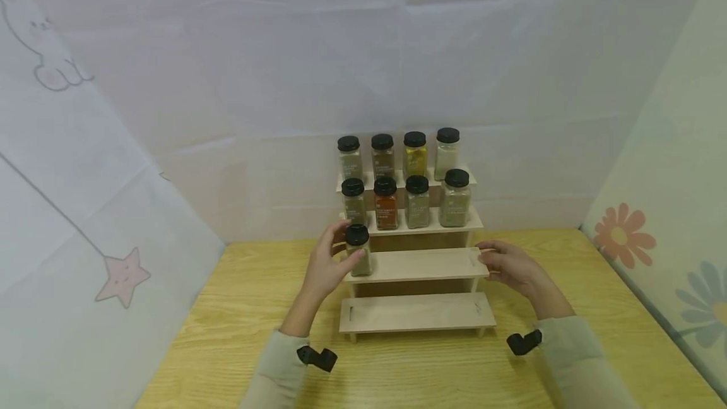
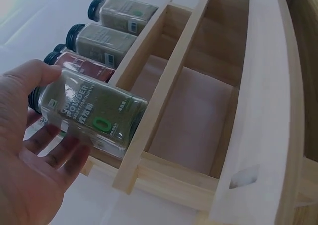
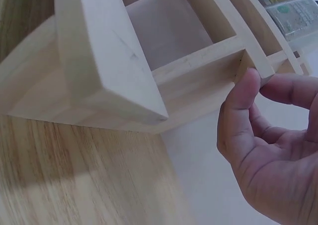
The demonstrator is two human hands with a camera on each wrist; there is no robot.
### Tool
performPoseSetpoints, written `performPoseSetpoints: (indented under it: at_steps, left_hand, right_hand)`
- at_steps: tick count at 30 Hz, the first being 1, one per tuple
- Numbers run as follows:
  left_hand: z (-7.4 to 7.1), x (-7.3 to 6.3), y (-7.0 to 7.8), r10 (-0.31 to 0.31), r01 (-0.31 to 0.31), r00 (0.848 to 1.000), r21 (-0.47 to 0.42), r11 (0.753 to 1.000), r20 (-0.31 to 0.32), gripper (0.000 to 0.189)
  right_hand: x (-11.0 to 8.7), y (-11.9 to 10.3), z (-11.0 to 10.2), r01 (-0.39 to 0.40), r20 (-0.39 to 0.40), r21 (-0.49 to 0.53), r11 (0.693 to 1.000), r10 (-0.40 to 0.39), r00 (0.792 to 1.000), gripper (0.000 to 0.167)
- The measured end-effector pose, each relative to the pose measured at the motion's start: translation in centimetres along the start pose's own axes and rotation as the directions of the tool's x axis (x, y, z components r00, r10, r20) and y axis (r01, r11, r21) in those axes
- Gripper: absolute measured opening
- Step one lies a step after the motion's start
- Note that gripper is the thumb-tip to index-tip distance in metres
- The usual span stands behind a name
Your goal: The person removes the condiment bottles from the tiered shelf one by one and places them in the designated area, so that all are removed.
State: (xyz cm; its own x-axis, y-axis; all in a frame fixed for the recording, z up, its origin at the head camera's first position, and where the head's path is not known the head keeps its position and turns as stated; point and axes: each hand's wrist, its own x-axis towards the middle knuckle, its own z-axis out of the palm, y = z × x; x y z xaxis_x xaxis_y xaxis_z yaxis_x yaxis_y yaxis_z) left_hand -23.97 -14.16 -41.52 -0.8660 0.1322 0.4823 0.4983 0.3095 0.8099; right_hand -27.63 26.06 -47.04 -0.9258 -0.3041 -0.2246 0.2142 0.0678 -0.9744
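Observation:
A tiered wooden spice rack (image 1: 428, 264) stands on the table. My left hand (image 1: 324, 270) holds a black-capped spice jar (image 1: 359, 260) at the left end of the second tier from the front. In the left wrist view, the thumb lies on one side of this jar (image 2: 94, 111) of greenish powder and the fingers on the other; its base is at the shelf board. At the opposite end of that tier, my right hand (image 1: 514, 268) grips the shelf; the right wrist view has thumb and forefinger pinching the board's corner (image 3: 256, 68).
Several black-capped jars fill the two upper tiers, among them a red one (image 1: 386, 210) and a yellow one (image 1: 415, 160). The lowest shelf (image 1: 417, 314) is bare. Behind the wooden table (image 1: 244, 308) hangs a pale cloth (image 1: 272, 100), with printed cloths at both sides.

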Motion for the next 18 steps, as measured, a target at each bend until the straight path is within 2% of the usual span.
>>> performPoseSetpoints:
  at_steps: [5, 8, 18]
  left_hand:
    - [0.1, 0.7, -2.2, -0.041, 0.041, 0.998, -0.01, 0.999, 0.046, 0.067]
    - [0.0, 0.8, -2.8, -0.051, 0.052, 0.996, -0.014, 0.999, 0.073, 0.065]
    - [-0.3, 1.2, -2.7, -0.113, 0.116, 0.99, -0.03, 0.993, 0.085, 0.064]
  right_hand:
    - [-0.2, 0.0, 0.1, -0.004, 0.014, 0.036, 0.999, 0.003, 1.0, 0.059]
    - [-0.2, -0.1, 0.2, 0.001, 0.017, 0.041, 0.999, -0.002, 1.0, 0.054]
    - [-0.2, 0.0, 0.1, 0.007, 0.018, 0.04, 0.999, -0.008, 1.0, 0.048]
